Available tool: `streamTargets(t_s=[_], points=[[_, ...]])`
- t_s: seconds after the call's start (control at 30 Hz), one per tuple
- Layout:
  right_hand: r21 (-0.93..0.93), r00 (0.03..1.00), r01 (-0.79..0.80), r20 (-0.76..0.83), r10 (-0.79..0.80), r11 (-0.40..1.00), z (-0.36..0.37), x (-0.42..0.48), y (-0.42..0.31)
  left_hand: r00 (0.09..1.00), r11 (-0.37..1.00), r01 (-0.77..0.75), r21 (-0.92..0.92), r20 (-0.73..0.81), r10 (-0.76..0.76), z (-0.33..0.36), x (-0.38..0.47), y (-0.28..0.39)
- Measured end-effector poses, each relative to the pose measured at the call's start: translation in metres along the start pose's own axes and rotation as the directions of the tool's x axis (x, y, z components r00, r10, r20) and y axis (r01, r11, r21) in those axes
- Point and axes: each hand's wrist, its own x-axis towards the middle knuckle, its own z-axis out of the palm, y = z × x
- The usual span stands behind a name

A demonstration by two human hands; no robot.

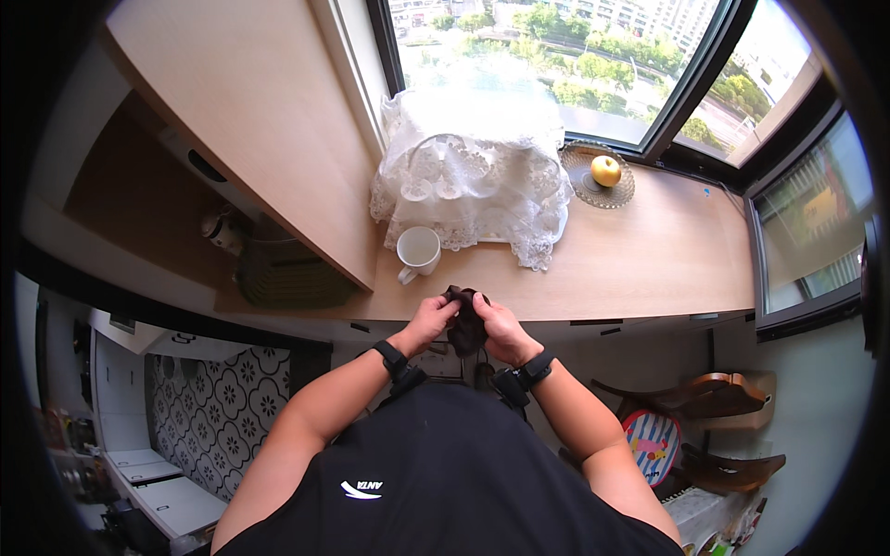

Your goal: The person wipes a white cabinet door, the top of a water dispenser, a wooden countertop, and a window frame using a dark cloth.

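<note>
A dark brown cloth hangs bunched between my two hands, in front of the wooden counter's near edge. My left hand pinches its upper left side, and my right hand grips the right side with the thumb on top. The lower end of the cloth hangs free. Just beyond my left hand stands a white mug, upright, its handle towards me. Behind the mug, a white lace cover drapes over something whose shape is mostly hidden.
On the counter, a patterned glass plate holds a yellow apple near the window. A tall wooden cabinet panel rises at the left. Lower right are wooden chairs and a striped cushion.
</note>
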Motion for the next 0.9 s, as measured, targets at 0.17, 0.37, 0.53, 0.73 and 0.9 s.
streamTargets(t_s=[0.17,0.37,0.53,0.73,0.9], points=[[-0.610,0.843,0.354,-0.121,-0.524,0.709,-0.078,0.049,0.026,0.993,0.988,-0.118,0.101,-0.016,0.120,0.004,0.037,-0.015],[-0.880,0.699,0.132,-0.244,-0.672,0.457,-0.085,0.048,-0.026,0.944,0.915,-0.292,0.278,-0.073,0.323,-0.001,0.051,-0.006],[-0.935,0.600,0.173,-0.150,-0.786,0.310,-0.103,0.065,-0.049,0.907,0.861,-0.249,0.443,-0.205,0.368,0.003,0.053,0.003],[-0.962,0.534,0.200,0.264,-0.803,-0.184,-0.076,0.026,-0.033,0.796,0.537,-0.055,0.842,-0.288,0.533,0.021,0.026,-0.009],[-0.907,0.682,0.214,0.404,-0.609,-0.363,-0.058,0.063,0.015,0.808,0.051,-0.149,0.988,0.092,0.582,0.050,0.008,0.015]])
